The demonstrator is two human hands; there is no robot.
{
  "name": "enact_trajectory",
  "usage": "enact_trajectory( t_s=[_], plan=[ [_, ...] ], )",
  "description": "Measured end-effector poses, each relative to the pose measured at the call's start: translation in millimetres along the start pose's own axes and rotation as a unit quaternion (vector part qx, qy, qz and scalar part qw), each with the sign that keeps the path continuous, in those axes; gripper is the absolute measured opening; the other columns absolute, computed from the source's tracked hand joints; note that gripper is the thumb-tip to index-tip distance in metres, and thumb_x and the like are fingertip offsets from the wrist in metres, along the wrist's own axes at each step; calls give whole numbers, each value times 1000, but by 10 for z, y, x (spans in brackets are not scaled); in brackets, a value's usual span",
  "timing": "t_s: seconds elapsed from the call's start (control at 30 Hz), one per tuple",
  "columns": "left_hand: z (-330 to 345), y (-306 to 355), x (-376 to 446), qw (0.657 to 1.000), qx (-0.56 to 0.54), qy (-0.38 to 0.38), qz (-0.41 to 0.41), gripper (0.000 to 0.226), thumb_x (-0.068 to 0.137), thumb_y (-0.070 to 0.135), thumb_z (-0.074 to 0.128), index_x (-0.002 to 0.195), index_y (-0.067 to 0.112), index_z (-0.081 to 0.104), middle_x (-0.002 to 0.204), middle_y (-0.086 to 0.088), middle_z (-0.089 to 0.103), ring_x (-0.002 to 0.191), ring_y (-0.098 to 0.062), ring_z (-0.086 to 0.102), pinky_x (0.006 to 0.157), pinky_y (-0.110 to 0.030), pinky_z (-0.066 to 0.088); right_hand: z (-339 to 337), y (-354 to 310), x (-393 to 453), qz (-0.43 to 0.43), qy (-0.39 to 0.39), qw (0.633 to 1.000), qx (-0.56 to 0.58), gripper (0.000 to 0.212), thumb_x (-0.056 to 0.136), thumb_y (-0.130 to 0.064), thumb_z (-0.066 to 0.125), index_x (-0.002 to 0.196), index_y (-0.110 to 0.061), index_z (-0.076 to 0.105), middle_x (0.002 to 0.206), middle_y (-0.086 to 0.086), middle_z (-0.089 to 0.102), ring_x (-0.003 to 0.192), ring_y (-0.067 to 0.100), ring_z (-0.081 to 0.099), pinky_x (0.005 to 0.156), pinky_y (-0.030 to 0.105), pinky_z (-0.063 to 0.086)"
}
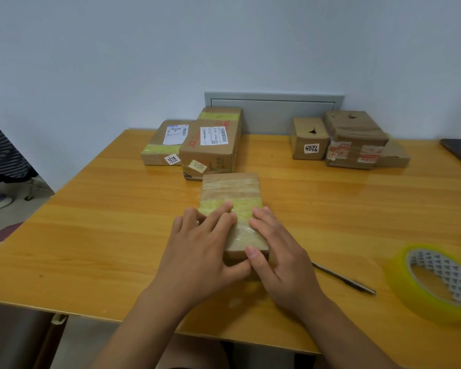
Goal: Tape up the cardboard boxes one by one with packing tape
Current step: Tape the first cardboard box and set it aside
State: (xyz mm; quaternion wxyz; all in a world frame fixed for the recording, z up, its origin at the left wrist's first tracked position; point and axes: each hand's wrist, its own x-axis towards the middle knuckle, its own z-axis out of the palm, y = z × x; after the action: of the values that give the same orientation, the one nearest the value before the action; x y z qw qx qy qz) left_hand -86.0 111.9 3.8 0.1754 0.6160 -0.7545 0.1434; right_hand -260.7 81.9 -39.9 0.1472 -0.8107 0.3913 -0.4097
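A small cardboard box (pixel 230 206) lies flat on the wooden table (pixel 91 235), its near half under both hands. A yellowish band of tape (pixel 240 207) crosses its top just beyond the fingertips, and clear tape shines on the patch between the two hands.

The left hand (pixel 202 251) lies palm down over the box's near left corner, fingers straight and slightly spread, their tips pressing on the yellow band; its thumb reaches across the box's near edge. The right hand (pixel 280 259) lies palm down on the box's right side, fingers flat along that edge, the thumb pressed on the near end beside the left thumb. Neither hand curls round anything; both press with relaxed, extended fingers. Both forearms come in from the near edge of the table and converge on the box.

Just right of the right hand, a thin dark metal tool (pixel 343 279) lies on the table, one end hidden behind the wrist. Further right sits the roll of packing tape (pixel 437 283), lying flat. Beyond the fingertips to the left stand two taped boxes with labels (pixel 194 145), and far to the right a group of three more boxes (pixel 349 141) near the wall.
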Motion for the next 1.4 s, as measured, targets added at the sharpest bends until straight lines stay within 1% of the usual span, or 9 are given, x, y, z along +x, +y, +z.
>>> enact_trajectory(
  t_s=[0.07,0.27,0.4,0.63,0.8,0.97,1.17,1.33,1.4],
  plan=[
    [-3,-2,0,1000,0,1,1,71,75,74,44,120,21,62,142,7,55,93,-22,46,74,-38,44,-1,0,0,-1,-1,1000,-2,53,101,-52,34,141,-19,48,153,-10,39,146,5,26,108,18,32],
    [45,-6,-29,1000,-2,15,4,72,76,73,45,122,21,61,143,3,54,93,-22,47,73,-37,46,-7,-1,-3,-4,-5,1000,4,53,101,-51,35,142,-20,47,153,-11,37,146,5,25,111,10,25],
    [67,-14,-41,999,-10,31,0,73,76,73,47,124,20,62,140,0,55,93,-23,43,73,-38,48,-8,6,-7,-4,-7,1000,6,52,101,-51,35,142,-20,46,154,-11,37,146,6,25,112,10,25],
    [58,-4,-38,999,-10,35,3,74,77,72,46,124,18,64,139,3,57,95,-24,46,74,-38,46,-8,9,-8,0,-10,1000,3,52,101,-51,36,142,-20,46,154,-11,37,146,5,25,111,9,25],
    [66,-1,-56,999,-17,28,0,74,77,72,47,127,19,62,144,4,53,96,-24,46,75,-37,47,-9,6,-7,-3,-8,1000,2,53,101,-52,35,142,-21,46,154,-12,36,146,4,24,111,10,25],
    [64,0,-49,1000,-17,26,0,74,78,72,46,126,19,62,143,6,54,98,-24,48,76,-37,45,-9,7,-2,-4,-7,1000,8,53,101,-51,35,142,-19,46,154,-10,37,146,5,25,111,9,25],
    [63,-3,-54,999,-22,32,3,72,77,71,48,125,19,61,142,5,54,98,-23,44,75,-37,46,-7,8,-8,-4,-9,1000,10,54,101,-52,35,143,-21,45,154,-12,36,146,5,24,110,8,25],
    [75,1,-61,999,-24,33,-8,72,76,71,48,126,21,62,143,4,53,98,-23,44,77,-38,48,-4,3,-23,-1,-8,1000,8,53,100,-51,35,142,-21,46,154,-12,36,146,3,23,110,10,26],
    [75,0,-59,999,-24,34,-7,73,76,71,49,126,20,62,142,4,54,98,-23,44,78,-37,49,-1,3,-24,4,-9,1000,9,54,100,-53,34,143,-22,46,155,-13,35,146,2,22,109,14,29]
  ],
)
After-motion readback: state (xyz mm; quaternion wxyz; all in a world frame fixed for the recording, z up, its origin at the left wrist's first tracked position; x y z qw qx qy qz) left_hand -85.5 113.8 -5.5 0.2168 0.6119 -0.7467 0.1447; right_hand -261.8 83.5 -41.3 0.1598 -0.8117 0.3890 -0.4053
